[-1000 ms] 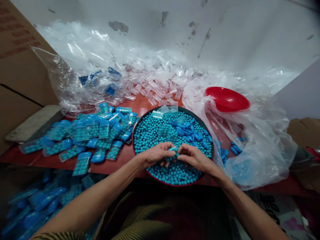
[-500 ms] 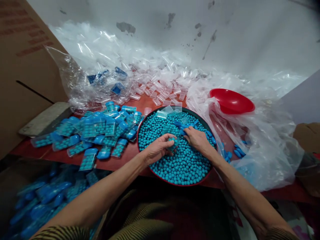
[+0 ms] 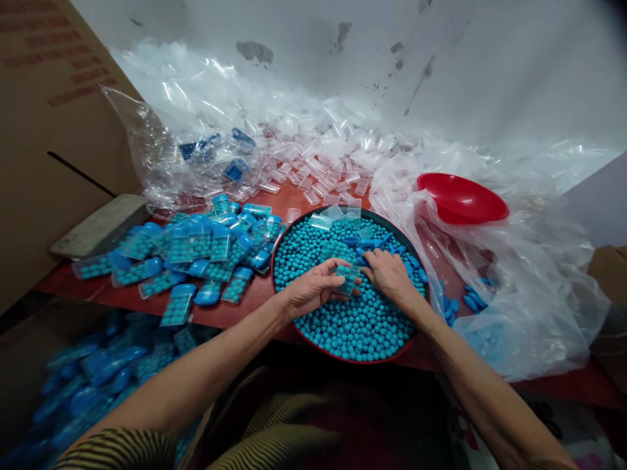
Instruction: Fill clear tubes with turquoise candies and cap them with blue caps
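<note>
My left hand (image 3: 318, 287) is closed around a small clear plastic box (image 3: 347, 279) filled with blue balls, above a round basin (image 3: 278, 307). Loose blue beads (image 3: 357, 333) fill this basin. Beside the box, my right hand (image 3: 389, 277) has its fingers curled together over blue caps (image 3: 361, 243) lying on the beads. A blue cap seems pinched at its fingertips, partly hidden by the fingers. Several empty clear boxes (image 3: 321, 222) rest at the basin's far rim.
Filled, blue-capped boxes (image 3: 196, 245) are heaped left of the basin, with more in a container (image 3: 93, 385) below. Clear empty boxes (image 3: 318, 176) spread behind. A red bowl (image 3: 463, 199) sits on plastic bags (image 3: 543, 281) at right. A cardboard box (image 3: 63, 130) stands left.
My left hand has turned the filled box so that more of it shows, closer to my right hand. My right hand has drawn slightly back from the caps. The view has shifted a little left.
</note>
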`<state>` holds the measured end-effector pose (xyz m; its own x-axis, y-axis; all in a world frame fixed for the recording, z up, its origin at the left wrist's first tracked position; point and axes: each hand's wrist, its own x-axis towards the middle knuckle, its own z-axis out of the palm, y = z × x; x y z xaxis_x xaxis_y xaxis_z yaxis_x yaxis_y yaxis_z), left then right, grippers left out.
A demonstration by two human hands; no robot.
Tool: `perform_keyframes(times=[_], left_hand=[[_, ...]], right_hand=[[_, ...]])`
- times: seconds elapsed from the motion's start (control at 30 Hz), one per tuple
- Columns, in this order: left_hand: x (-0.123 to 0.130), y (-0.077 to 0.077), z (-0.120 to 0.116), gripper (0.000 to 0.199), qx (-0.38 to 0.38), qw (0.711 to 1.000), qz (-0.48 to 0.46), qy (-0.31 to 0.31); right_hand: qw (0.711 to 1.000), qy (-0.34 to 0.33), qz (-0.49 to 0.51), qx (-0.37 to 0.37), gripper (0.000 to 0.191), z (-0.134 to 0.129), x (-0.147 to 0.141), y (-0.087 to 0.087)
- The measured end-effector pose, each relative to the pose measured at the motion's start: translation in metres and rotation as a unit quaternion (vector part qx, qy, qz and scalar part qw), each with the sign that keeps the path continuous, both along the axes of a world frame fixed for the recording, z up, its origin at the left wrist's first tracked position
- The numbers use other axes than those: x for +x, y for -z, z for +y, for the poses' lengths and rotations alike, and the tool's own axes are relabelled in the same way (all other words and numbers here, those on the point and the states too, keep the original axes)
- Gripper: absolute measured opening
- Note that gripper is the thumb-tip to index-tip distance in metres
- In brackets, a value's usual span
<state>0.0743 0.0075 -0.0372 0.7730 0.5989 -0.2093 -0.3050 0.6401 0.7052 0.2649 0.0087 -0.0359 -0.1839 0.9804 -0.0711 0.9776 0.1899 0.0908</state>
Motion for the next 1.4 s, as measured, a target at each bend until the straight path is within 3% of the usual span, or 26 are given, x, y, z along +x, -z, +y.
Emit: perform_keyframes(times=[0.13, 0.2, 0.27, 0.33, 0.47, 0.53, 0.63, 0.83, 1.0, 1.2, 1.4], left_hand=[[0.002, -0.001, -0.002, 0.027, 0.032, 0.997, 0.046, -0.046], [0.004, -0.001, -0.003, 0.026, 0.072, 0.99, 0.094, -0.071], [0.008, -0.002, -0.003, 0.026, 0.108, 0.982, 0.13, -0.087], [0.012, -0.002, -0.004, 0.027, 0.128, 0.977, 0.138, -0.097], [0.014, -0.001, -0.005, 0.025, 0.158, 0.972, 0.138, -0.107], [0.013, 0.001, -0.006, 0.026, 0.19, 0.966, 0.15, -0.093], [0.01, 0.003, -0.008, 0.029, 0.22, 0.958, 0.173, -0.068], [0.01, 0.006, -0.009, 0.031, 0.218, 0.956, 0.183, -0.069], [0.014, 0.002, -0.01, 0.032, 0.234, 0.953, 0.176, -0.07], [0.018, -0.006, -0.012, 0.045, 0.206, 0.954, 0.184, -0.121], [0.017, -0.002, -0.016, 0.034, 0.159, 0.96, 0.177, -0.145]], right_hand=[[0.999, 0.008, 0.034, -0.005, 0.021, 0.006, 0.012, -0.006], [0.992, 0.025, 0.115, 0.037, 0.021, 0.002, 0.018, -0.012], [0.967, 0.032, 0.242, 0.072, 0.024, -0.005, 0.018, -0.016], [0.917, 0.034, 0.394, 0.042, 0.028, -0.014, 0.012, -0.017], [0.778, 0.058, 0.611, -0.134, 0.033, -0.027, -0.006, -0.014], [0.752, 0.059, 0.636, -0.164, 0.036, -0.03, -0.011, -0.012], [0.765, 0.071, 0.626, -0.137, 0.034, -0.033, -0.012, -0.012], [0.828, 0.04, 0.558, 0.026, 0.025, -0.041, -0.017, -0.01], [0.815, 0.062, 0.576, 0.008, 0.023, -0.042, -0.021, -0.009], [0.824, 0.098, 0.548, 0.101, 0.025, -0.045, -0.034, -0.007], [0.847, -0.01, 0.53, 0.04, 0.034, -0.052, -0.03, -0.001]])
